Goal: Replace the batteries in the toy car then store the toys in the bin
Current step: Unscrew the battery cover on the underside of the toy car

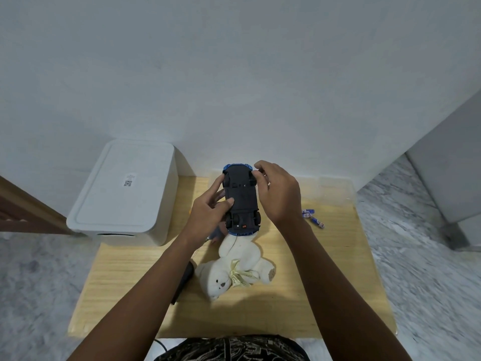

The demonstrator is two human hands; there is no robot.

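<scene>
A blue toy car (242, 201) is held upside down above the wooden table (135, 272), its black underside and wheels facing me. My left hand (208, 214) grips its left side, thumb pressed on the underside. My right hand (278, 194) holds the right side near the far wheel. Loose blue batteries (312, 217) lie on the table to the right. A white teddy bear (236, 269) with a cream ribbon lies on the table just below the car. The white bin (125, 191) with its lid shut stands at the left.
A dark object (186, 278) lies on the table partly hidden under my left forearm. A clear plastic container (335, 190) sits at the table's far right corner. The wall runs behind the table; a grey cabinet (447, 178) stands at the right on the marble floor.
</scene>
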